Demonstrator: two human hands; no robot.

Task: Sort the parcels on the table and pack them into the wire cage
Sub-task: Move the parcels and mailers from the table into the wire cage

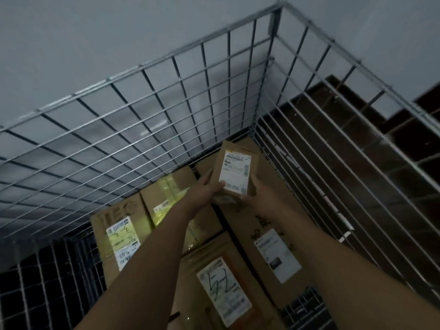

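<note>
Nearest, low in frame: flat brown cardboard box with a white label hand-marked "52" [223,289], lying label-up inside the grey wire mesh cage [142,115]. Just right of it, a long brown cardboard box with a white shipping label [276,254] runs along the cage's right side. On the left, a brown carton with a yellow-green tinted label [120,236]. Behind that, a brown carton wrapped in yellowish tape [166,194]. Both bare forearms reach in over these boxes. Left hand [206,190] grips the lower left edge of a small brown cardboard parcel with a white barcode label [235,170], thumb on the front face, fingers curled behind. Right hand [256,190] holds the lower right edge, fingers wrapped round it. Parcel is label toward camera, tilted, held over the far end of the long box, near the cage's far right corner. Cannot tell if it touches the box below. Beyond the mesh: plain grey wall [119,32].
</note>
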